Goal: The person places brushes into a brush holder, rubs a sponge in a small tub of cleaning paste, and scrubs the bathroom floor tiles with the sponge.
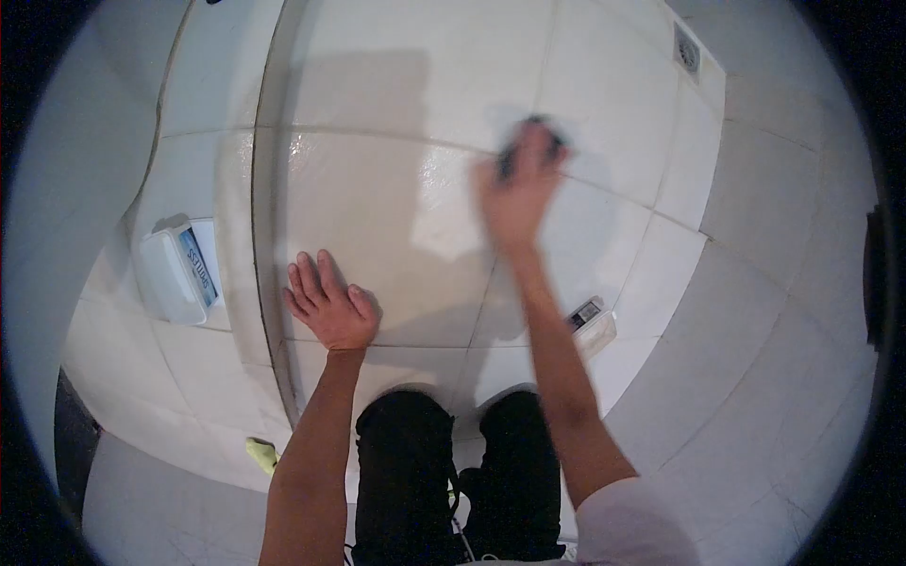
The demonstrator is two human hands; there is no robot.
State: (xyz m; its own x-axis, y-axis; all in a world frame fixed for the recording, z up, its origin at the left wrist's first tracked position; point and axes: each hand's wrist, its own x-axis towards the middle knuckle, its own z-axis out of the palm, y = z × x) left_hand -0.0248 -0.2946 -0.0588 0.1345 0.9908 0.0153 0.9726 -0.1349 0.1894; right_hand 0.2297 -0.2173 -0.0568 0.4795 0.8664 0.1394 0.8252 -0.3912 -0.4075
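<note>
My left hand [330,307] lies flat on the pale tiled floor [387,208], fingers spread, close to a raised tile edge [247,255]. Farther forward and to the right, my right hand [517,193] is smeared by motion. Its fingers are closed over a dark scrubbing pad [507,165] pressed to the tiles; most of the pad is hidden under the hand. Wet, shiny patches show on the floor between the two hands.
On the raised tiles at left lies a white container [175,274] with a blue "SPOTLESS" label. Another pale container [595,330] lies beside my right forearm. A floor drain [687,52] sits at upper right. Something yellow-green [261,455] lies at lower left, near my knees [406,462].
</note>
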